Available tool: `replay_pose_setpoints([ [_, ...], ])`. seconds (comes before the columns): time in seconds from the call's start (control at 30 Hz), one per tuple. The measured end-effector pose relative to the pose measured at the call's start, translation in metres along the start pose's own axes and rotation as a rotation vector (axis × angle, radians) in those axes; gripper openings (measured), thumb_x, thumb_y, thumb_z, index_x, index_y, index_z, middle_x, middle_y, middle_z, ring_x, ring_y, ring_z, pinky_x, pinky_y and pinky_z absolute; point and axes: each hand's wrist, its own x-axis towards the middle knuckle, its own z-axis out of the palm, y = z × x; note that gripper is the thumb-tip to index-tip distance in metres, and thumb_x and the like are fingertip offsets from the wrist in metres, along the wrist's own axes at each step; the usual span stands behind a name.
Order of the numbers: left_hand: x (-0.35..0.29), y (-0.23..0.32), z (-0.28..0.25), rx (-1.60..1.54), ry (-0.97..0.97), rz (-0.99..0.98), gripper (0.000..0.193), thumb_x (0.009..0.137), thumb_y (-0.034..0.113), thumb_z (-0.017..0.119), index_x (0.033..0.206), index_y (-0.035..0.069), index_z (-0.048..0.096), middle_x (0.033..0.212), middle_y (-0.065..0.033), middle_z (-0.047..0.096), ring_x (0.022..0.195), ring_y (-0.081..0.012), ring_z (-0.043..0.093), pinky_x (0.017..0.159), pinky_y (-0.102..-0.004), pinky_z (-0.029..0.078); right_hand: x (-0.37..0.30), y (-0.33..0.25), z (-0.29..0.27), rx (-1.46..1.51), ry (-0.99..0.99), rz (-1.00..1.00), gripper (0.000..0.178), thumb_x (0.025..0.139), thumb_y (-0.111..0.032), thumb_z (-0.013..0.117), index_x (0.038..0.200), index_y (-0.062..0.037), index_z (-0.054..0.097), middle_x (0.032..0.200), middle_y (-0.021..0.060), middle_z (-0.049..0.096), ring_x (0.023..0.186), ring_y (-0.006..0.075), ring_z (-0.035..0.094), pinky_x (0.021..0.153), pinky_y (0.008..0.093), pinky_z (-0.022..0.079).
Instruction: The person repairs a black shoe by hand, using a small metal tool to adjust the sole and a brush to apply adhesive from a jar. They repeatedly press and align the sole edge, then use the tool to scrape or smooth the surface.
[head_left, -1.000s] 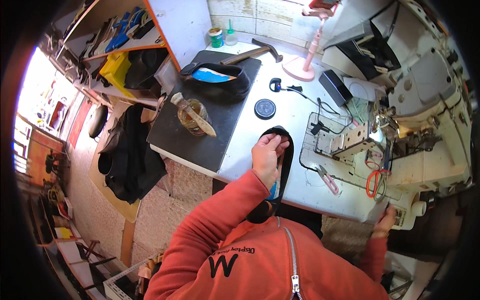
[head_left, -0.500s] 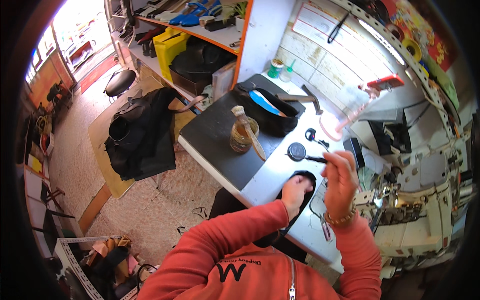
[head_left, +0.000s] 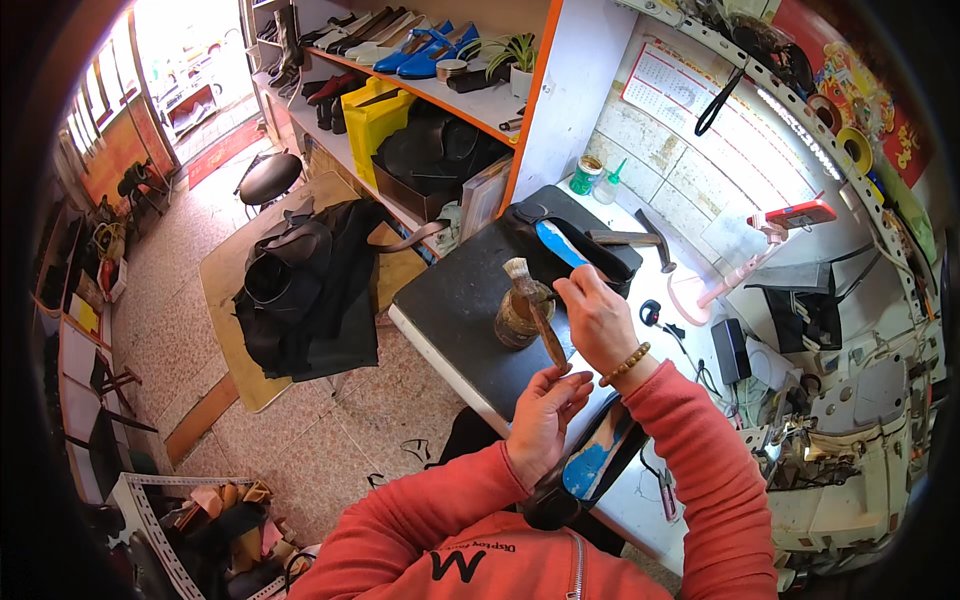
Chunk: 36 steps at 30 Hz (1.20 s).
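Note:
My left hand [head_left: 543,425] is raised over the table edge, its fingers curled together beside the end of the wooden handle of a brush [head_left: 540,325]. Whether it touches that handle or pinches something small, I cannot tell. My right hand [head_left: 598,322] is closed in a pinch just right of the jar; whatever its fingers hold is hidden. The brush leans across the stained jar [head_left: 515,328], pale bristles up. Below my hands a black shoe with a worn blue insole [head_left: 590,470] lies at the table edge by my lap. Another black shoe [head_left: 610,262] stands behind the jar.
A hammer [head_left: 655,240], a green tin [head_left: 586,175] and a small bottle [head_left: 608,187] are at the back of the table [head_left: 625,520]. A sewing machine [head_left: 840,430] stands right. Left, black material [head_left: 330,320] covers a low board; shelves [head_left: 480,105] hold shoes.
Both hands have come up and left, toward the jar and brush. My left hand has left the black shoe, whose blue insole now shows. The round black object is now out of sight.

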Motion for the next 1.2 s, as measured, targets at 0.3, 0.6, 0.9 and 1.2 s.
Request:
replay_pose_setpoints([
  [0.3,-0.007,0.01,-0.011,0.018,-0.001,0.057,0.015,0.098,0.012,0.055,0.108,0.002,0.057,0.092,-0.0139,0.069,0.076,-0.0158,0.065,0.076,-0.0284,0.054,0.001,0.001,0.016,0.053,-0.133,0.018,0.017,0.081,0.001,0.055,0.097,-0.0031,0.062,0.09,0.0109,0.052,0.079,0.0299,0.061,0.066,0.0376,0.05],
  [0.6,-0.008,0.018,-0.021,0.057,0.036,0.13,0.017,0.099,0.016,0.053,0.107,0.001,0.057,0.088,-0.0104,0.068,0.074,-0.0135,0.062,0.074,-0.0268,0.053,-0.007,0.004,-0.018,0.183,0.203,0.232,0.009,0.09,-0.003,0.057,0.096,-0.0024,0.064,0.088,0.0125,0.057,0.071,0.0316,0.06,0.063,0.0378,0.049],
  [0.9,-0.012,0.007,-0.037,0.022,0.084,0.114,0.03,0.103,0.029,0.044,0.108,0.002,0.056,0.09,-0.0103,0.067,0.075,-0.014,0.061,0.075,-0.0283,0.051,-0.031,0.007,-0.013,0.231,0.191,0.409,0.008,0.094,-0.006,0.053,0.095,-0.0011,0.06,0.088,0.0138,0.057,0.075,0.0306,0.059,0.066,0.035,0.047],
  [1.2,-0.037,-0.006,-0.049,0.159,0.105,0.004,0.023,0.101,0.023,0.048,0.109,0.002,0.056,0.094,-0.0098,0.067,0.076,-0.0142,0.061,0.075,-0.0282,0.05,-0.045,0.003,-0.037,0.92,-0.001,0.967,0.014,0.1,-0.011,0.045,0.098,-0.0035,0.057,0.081,0.0065,0.058,0.055,0.0173,0.054,0.05,0.0292,0.043],
])
